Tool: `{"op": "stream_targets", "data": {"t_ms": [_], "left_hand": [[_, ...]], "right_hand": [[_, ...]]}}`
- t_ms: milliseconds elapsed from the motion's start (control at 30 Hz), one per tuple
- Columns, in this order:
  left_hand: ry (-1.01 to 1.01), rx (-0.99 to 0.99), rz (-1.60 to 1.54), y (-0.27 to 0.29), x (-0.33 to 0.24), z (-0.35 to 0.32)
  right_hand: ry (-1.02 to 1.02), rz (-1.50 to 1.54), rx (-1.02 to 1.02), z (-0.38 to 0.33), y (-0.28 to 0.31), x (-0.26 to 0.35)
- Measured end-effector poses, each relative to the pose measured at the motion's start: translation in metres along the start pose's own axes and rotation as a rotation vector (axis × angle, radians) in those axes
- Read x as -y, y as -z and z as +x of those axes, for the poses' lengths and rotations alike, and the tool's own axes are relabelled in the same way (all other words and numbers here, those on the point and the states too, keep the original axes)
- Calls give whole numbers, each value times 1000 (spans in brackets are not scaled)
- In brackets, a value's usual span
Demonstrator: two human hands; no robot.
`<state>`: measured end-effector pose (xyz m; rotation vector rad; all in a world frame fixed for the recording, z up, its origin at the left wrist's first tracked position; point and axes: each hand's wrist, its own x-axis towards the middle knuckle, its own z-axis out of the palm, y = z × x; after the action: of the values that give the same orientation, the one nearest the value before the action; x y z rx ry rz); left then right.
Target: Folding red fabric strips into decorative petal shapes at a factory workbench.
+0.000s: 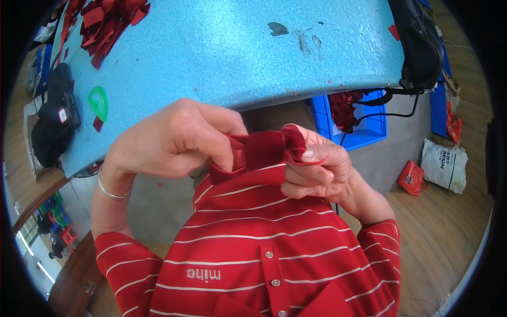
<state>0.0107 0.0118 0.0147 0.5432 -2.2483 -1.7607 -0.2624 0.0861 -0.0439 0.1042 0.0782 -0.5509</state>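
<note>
A dark red velvet bow (265,150) is held up between my two hands, close in front of my red striped shirt and just short of the table's near edge. My left hand (182,140) grips the bow's left loop, its thumb and fingers pressed into the fabric. On the other side, my right hand (317,166) pinches the right loop between thumb and curled fingers. A wide band wraps the bow's middle. The fingertips of my left hand are partly hidden in the folds.
A glittery blue table (237,58) spreads ahead, bearing a pile of red fabric strips (108,26), a green ring-shaped item (98,103) and a black bag (420,45). Below its edge sits a blue crate (367,138) of red pieces. A white sack (444,165) lies on the floor.
</note>
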Motion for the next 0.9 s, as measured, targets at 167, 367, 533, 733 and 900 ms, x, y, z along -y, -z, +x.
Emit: {"op": "stream_targets", "data": {"t_ms": [167, 367, 533, 733, 900], "left_hand": [[60, -65, -31, -3, 0, 2], [0, -104, -57, -4, 10, -4], [5, -65, -19, -3, 8, -4], [14, -112, 56, -3, 10, -6], [74, -145, 160, -3, 9, -5]], "right_hand": [[22, 52, -20, 4, 2, 1], [44, 103, -12, 8, 6, -1], [78, 136, -48, 10, 8, -3], [75, 230, -10, 13, 12, -5], [93, 214, 12, 13, 14, -5]]}}
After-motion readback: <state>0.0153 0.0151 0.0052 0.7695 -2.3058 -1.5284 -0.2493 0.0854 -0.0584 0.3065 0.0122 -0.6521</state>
